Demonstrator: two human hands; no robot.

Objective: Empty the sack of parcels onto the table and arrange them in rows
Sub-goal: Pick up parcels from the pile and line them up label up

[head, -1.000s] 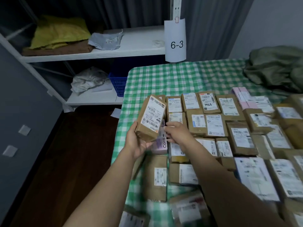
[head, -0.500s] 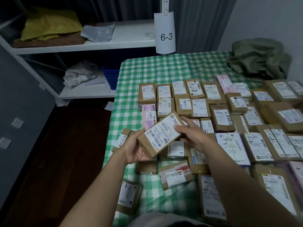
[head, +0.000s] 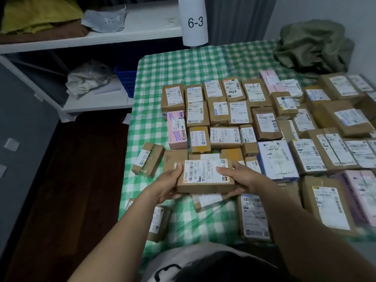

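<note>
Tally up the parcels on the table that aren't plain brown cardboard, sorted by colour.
Pink: 3 (pink box in the left column, pink parcel in the back row, pink parcel at the right edge, which is blurred)
White with blue edges: 1 (white-and-blue parcel)
Total: 4

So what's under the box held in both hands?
Other parcels peek from under the held box: a plain brown box at its far left, a labelled parcel at its near edge. Anything beneath its middle is covered.
</note>
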